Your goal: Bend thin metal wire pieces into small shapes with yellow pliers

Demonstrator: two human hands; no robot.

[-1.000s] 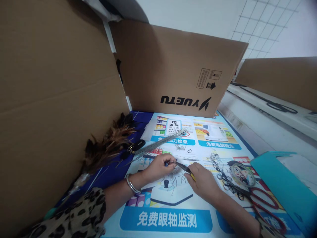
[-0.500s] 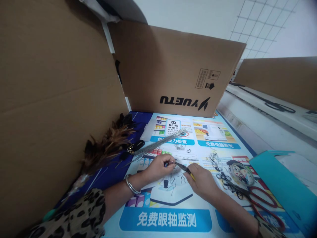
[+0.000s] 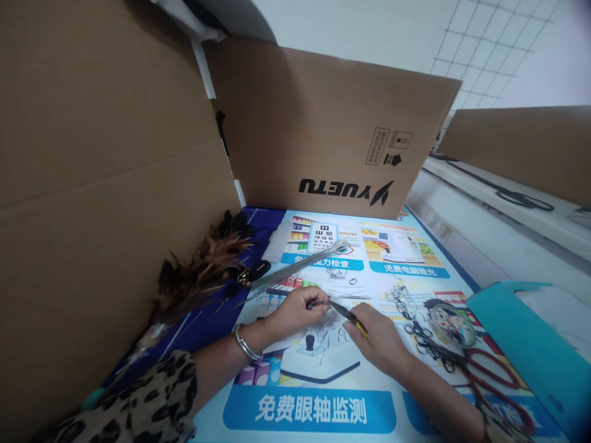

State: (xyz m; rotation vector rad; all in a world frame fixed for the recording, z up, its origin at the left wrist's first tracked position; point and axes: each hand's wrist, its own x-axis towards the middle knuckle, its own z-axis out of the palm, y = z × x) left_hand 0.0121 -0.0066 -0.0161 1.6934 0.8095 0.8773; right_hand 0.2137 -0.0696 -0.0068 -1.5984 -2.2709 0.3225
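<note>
My left hand (image 3: 300, 311) is closed, thumb and fingers pinching a small dark piece of wirework (image 3: 317, 302), mostly hidden by the fingers. Coming in from the right, my right hand (image 3: 381, 338) grips pliers (image 3: 344, 311) with yellow handles. Their dark jaws point left and meet the small piece at my left fingertips. Below and between the hands, short wire bits (image 3: 323, 346) lie scattered on the printed table cover. Behind my left hand, a bundle of long thin wires (image 3: 295, 264) lies slantwise.
Right of my hand are red-handled scissors (image 3: 492, 368), black rings (image 3: 418, 332), a round clear dish (image 3: 451, 323) and a teal box (image 3: 530, 344). Brown feathers (image 3: 198, 271) lie at left. Cardboard panels (image 3: 332, 123) wall the back and left.
Both hands stay nearly in place, with the pliers still at the left fingertips. The pliers and right hand shift very slightly; the view has drifted a little.
</note>
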